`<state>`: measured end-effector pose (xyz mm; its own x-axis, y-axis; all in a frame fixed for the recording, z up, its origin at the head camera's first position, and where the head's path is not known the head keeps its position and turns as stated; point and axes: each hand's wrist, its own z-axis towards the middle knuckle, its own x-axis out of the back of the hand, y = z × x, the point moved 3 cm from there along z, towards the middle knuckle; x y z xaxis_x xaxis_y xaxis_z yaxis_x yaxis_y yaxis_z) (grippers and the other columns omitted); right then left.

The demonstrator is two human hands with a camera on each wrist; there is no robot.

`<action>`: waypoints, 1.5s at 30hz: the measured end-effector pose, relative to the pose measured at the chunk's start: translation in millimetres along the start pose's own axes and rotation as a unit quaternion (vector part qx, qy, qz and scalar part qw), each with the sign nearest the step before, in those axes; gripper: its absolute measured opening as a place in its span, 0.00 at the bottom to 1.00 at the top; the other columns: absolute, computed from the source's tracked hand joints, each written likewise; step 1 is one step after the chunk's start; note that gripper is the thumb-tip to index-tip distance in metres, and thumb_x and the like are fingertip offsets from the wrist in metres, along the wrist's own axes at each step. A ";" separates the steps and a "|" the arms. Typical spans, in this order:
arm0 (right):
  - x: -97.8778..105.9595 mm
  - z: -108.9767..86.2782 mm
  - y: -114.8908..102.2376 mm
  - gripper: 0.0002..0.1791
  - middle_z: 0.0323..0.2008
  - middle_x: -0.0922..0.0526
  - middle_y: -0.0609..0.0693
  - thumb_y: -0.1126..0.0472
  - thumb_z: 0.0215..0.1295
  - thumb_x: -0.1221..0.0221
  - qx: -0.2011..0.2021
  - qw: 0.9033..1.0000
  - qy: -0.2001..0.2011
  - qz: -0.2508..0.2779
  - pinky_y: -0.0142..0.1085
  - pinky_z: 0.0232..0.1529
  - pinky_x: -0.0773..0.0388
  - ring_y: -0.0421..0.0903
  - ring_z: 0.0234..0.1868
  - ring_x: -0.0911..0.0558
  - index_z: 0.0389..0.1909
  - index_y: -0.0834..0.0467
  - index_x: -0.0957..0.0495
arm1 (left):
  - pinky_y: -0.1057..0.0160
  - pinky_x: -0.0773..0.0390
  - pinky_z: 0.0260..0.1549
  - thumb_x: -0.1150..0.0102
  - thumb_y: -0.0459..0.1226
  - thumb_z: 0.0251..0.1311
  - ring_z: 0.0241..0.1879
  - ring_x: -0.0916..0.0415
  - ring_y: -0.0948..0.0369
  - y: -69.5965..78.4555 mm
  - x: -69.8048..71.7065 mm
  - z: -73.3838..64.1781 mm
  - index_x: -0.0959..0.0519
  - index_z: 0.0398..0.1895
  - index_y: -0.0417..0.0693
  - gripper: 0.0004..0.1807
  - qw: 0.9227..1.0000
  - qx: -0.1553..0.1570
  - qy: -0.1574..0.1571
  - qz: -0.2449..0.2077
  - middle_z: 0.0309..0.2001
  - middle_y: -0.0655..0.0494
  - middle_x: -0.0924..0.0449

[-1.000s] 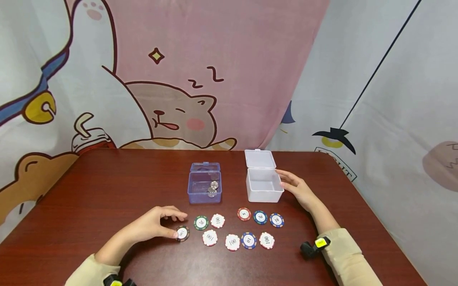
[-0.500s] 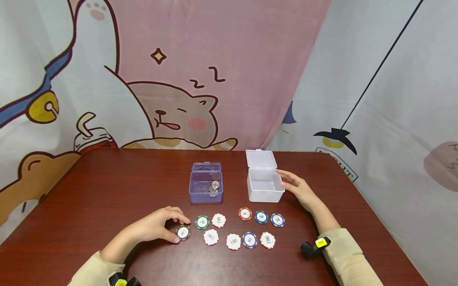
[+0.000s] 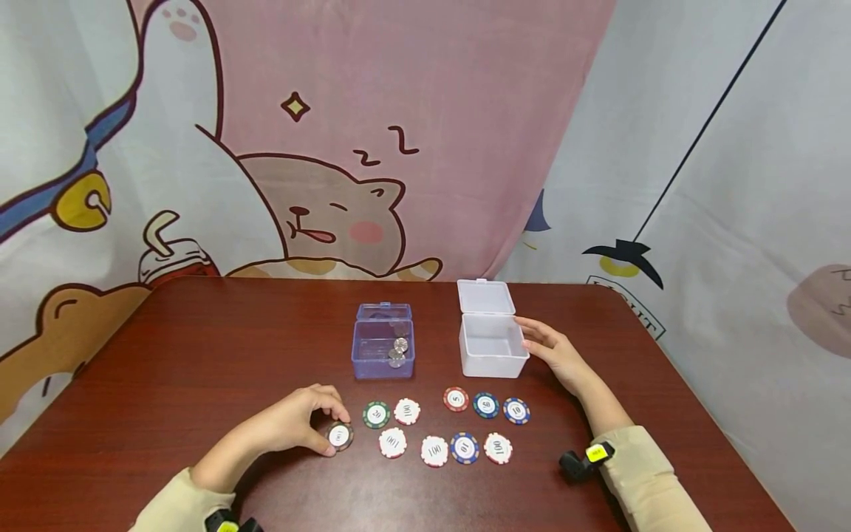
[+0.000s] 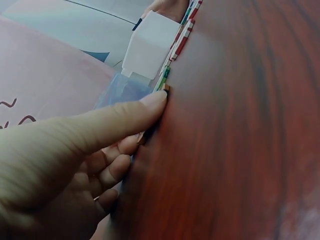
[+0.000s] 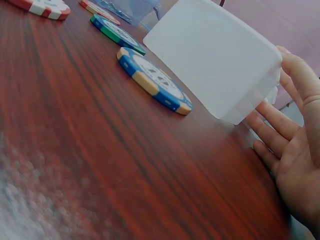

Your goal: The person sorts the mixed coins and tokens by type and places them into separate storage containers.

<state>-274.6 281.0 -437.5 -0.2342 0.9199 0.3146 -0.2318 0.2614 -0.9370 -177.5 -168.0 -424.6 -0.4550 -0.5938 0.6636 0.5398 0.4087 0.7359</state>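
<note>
My left hand (image 3: pixel 299 421) pinches a dark-edged poker chip (image 3: pixel 340 437) between thumb and fingers, low at the tabletop. In the left wrist view the thumb (image 4: pixel 125 120) covers most of that chip, and only bits of its orange and black edge show. At the right, my right hand (image 3: pixel 557 356) rests against the side of a white plastic box (image 3: pixel 493 366) whose lid stands open. Its fingers are loosely extended, as the right wrist view shows, with the thumb (image 5: pixel 300 75) by the rim. Nearest the left hand lies a green poker chip (image 3: pixel 376 415).
A blue translucent box (image 3: pixel 382 369) with its lid up holds several silver coins (image 3: pixel 397 357). Two rows of poker chips lie in front of the boxes, including a red one (image 3: pixel 456 400) and a blue one (image 3: pixel 465 448). A patterned curtain (image 3: pixel 465 148) hangs behind the table.
My left hand's fingers have closed in from beyond the dark-edged chip onto its far edge, with the thumb at its near edge. The right hand stays at the white box.
</note>
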 end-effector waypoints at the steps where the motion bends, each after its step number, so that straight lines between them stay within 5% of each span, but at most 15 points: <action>1: -0.1 -0.2 -0.2 0.26 0.64 0.32 0.64 0.63 0.70 0.46 0.000 1.000 0.000 0.001 0.27 0.54 0.34 0.49 0.61 0.31 0.68 0.62 0.36 | 0.62 0.30 0.42 0.22 0.36 0.36 0.40 0.30 0.63 -0.6 -0.2 0.0 0.18 0.36 0.55 0.19 1.000 -0.007 0.003 0.003 0.36 0.65 0.23; 8: -0.4 -0.2 -1.6 0.26 0.63 0.32 0.63 0.63 0.70 0.46 0.001 1.000 0.003 0.005 0.27 0.53 0.33 0.49 0.60 0.30 0.68 0.61 0.36 | 0.64 0.29 0.38 0.22 0.38 0.35 0.36 0.30 0.65 -3.7 -0.8 -0.4 0.19 0.33 0.55 0.19 0.999 -0.035 0.026 0.024 0.34 0.67 0.24; 32: -2.2 -1.0 -8.2 0.26 0.63 0.33 0.66 0.68 0.69 0.47 -0.008 1.000 0.003 0.007 0.26 0.52 0.33 0.52 0.60 0.31 0.67 0.66 0.37 | 0.68 0.28 0.26 0.24 0.35 0.31 0.27 0.30 0.67 4.3 -0.9 2.9 0.16 0.28 0.55 0.15 0.994 -0.040 0.078 0.070 0.25 0.71 0.25; 45: -0.6 0.2 -0.8 0.26 0.63 0.32 0.65 0.65 0.69 0.46 0.008 1.000 0.006 0.012 0.27 0.53 0.33 0.48 0.60 0.30 0.67 0.64 0.36 | 0.65 0.26 0.28 0.23 0.33 0.31 0.29 0.28 0.62 15.7 -5.3 12.9 0.16 0.30 0.52 0.17 0.981 -0.104 0.156 0.042 0.29 0.68 0.21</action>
<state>-274.5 280.2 -436.9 -0.2293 0.9293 0.2895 -0.2416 0.2338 -0.9418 -175.8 -149.4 -414.9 -0.1809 -0.7606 0.6235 0.7141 0.3343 0.6150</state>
